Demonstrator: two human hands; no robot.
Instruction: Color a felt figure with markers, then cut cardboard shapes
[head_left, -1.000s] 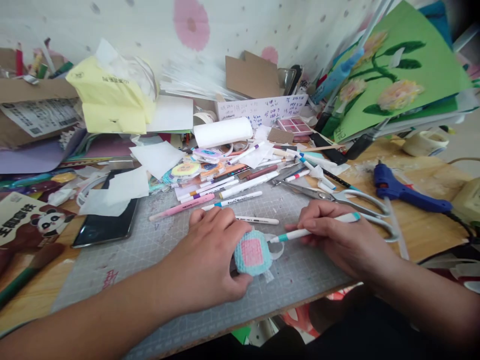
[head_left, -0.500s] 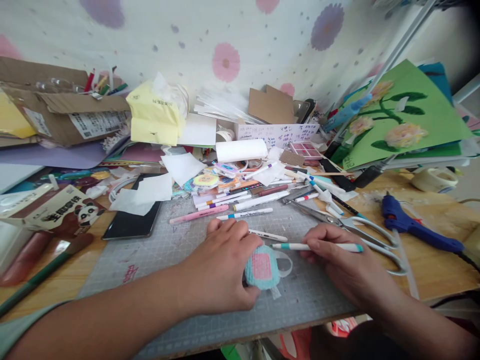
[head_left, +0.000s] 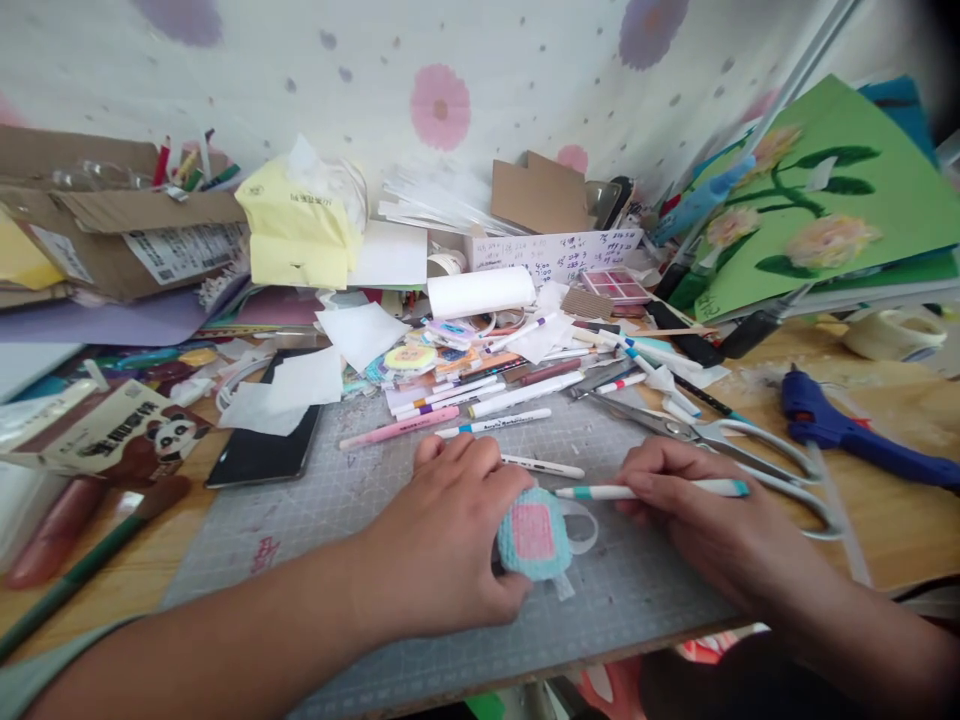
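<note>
Fingers of my left hand (head_left: 457, 535) wrap around a small turquoise piece with a pink square on its face (head_left: 534, 532); what it is made of I cannot tell for sure. A translucent loop (head_left: 583, 528) sticks out from its right side. Between the thumb and fingers of my right hand (head_left: 686, 495) lies a white marker with teal bands (head_left: 660, 490). Its tip points left, at the upper right edge of the turquoise piece. Behind my left hand, a white pen (head_left: 547, 466) and an acrylic marker with a blue band (head_left: 499, 422) rest on the grey cutting mat (head_left: 315, 530).
Large scissors (head_left: 720, 450) lie just beyond my right hand, and a blue glue gun (head_left: 855, 430) is farther right. Several markers and paper scraps are heaped at the back. On the left are a black phone-like slab (head_left: 262, 455), a panda-printed box (head_left: 135, 435) and a brush (head_left: 97, 560).
Both hands, with the turquoise piece and the marker, appear slightly farther right. The whole view has shifted a little too. Each hand keeps its hold.
</note>
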